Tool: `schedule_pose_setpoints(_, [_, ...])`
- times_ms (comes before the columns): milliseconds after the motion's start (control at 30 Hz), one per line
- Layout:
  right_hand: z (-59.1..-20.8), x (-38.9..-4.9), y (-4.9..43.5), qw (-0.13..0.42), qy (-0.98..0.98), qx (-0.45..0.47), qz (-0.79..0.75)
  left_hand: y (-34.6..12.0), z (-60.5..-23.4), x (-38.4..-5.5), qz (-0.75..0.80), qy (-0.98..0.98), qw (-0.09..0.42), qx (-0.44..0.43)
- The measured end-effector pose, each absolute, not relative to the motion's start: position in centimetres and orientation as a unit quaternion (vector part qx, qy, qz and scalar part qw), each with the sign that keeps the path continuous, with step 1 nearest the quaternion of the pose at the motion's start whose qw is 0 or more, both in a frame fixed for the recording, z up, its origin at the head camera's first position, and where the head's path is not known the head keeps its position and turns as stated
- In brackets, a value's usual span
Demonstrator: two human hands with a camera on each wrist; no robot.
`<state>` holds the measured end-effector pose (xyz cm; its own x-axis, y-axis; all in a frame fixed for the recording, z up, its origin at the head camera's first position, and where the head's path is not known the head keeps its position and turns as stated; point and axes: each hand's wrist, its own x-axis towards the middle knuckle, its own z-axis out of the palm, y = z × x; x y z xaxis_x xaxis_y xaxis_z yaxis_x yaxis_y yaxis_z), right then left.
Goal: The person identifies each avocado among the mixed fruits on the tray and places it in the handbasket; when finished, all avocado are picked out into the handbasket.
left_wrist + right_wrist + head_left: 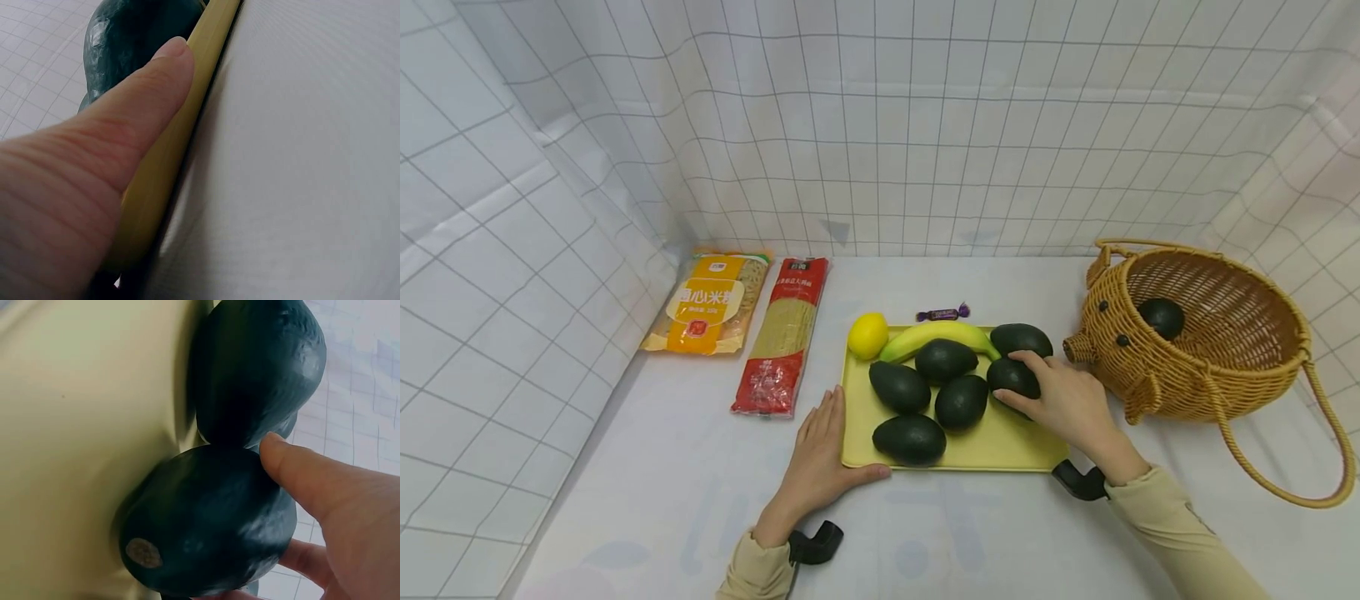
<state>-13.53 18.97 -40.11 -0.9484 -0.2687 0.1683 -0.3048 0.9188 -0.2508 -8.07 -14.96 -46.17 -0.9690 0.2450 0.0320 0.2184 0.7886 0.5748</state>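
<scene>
A yellow tray (pixel 1000 454) bears several dark green avocados (pixel 910 440), a banana (pixel 958 335) and a lemon (pixel 868 336). My right hand (pixel 1067 404) is over the tray's right part, thumb and fingers round one avocado (pixel 206 519). That avocado lies beside another avocado (pixel 259 369) in the right wrist view, its stem scar facing the camera. At the tray's lower left corner, my left hand (pixel 820 458) lies with straight fingers along the left edge. Its thumb (pixel 144 94) reaches over the front rim, close to an avocado (pixel 134 44).
On the right stands a pig-shaped wicker basket (pixel 1247 392) with an avocado (pixel 1161 318) inside and its handle hanging forward. A purple-wrapped candy (pixel 943 313) lies behind the tray. To the left are a red pasta packet (pixel 782 333) and an orange food bag (pixel 709 304).
</scene>
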Motion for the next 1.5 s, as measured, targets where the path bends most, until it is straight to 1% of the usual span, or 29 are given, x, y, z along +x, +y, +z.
schedule_pose_setpoints(167, [-40.3, -13.4, 19.1, 0.055, -0.976, 0.149, 0.146, -14.9, -46.1, -8.1, 0.301, 0.945, 0.020, 0.124])
schedule_pose_setpoints(400, [-40.3, -13.1, 19.4, 0.017, -0.975, 0.144, 0.169, -14.9, -46.1, -8.1, 0.302, 0.945, 0.017, 0.126])
schedule_pose_setpoints(600, [-40.5, -12.8, 19.7, 0.006, -0.969, 0.155, 0.191, -14.9, -46.3, -8.1, 0.296, 0.947, 0.014, 0.126])
schedule_pose_setpoints(933, [-40.4, -11.9, 20.0, 0.001, -0.965, 0.156, 0.209, -14.9, -46.1, -8.1, 0.296, 0.947, 0.019, 0.125])
schedule_pose_setpoints(1167, [-40.4, -11.2, 20.1, 0.002, -0.962, 0.160, 0.222, -15.0, -46.2, -8.1, 0.297, 0.946, 0.009, 0.127])
schedule_pose_setpoints(1500, [-40.9, -10.8, 20.1, 0.005, -0.959, 0.162, 0.234, -15.0, -46.2, -8.2, 0.292, 0.948, 0.030, 0.124])
